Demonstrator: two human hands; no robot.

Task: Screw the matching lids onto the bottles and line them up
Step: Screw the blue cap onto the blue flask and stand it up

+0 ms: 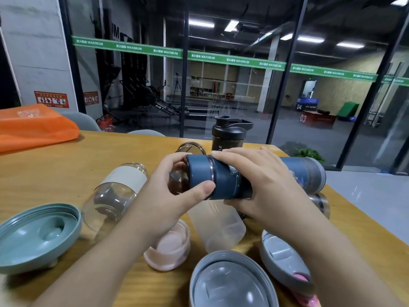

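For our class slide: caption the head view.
Left hand twists blue lid onto blue bottle held by right hand.

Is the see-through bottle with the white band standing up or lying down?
Lying down. The clear bottle rests on its side on the table, its open mouth pointing away toward the glass wall, with no lid on it.

You have the blue bottle (254, 176) held sideways above the worktop (66, 165), its dark blue lid (198, 173) on its left end. Left of the blue bottle a clear bottle with a white band (115, 196) lies uncapped on its side, and beyond it a black shaker bottle (229, 135) stands upright, capped. Nearer you than the blue bottle lie a frosted bottle (219, 227), a pink lid (169, 247), a teal lid (37, 238) and two grey lids (230, 282), (283, 260), undersides up.
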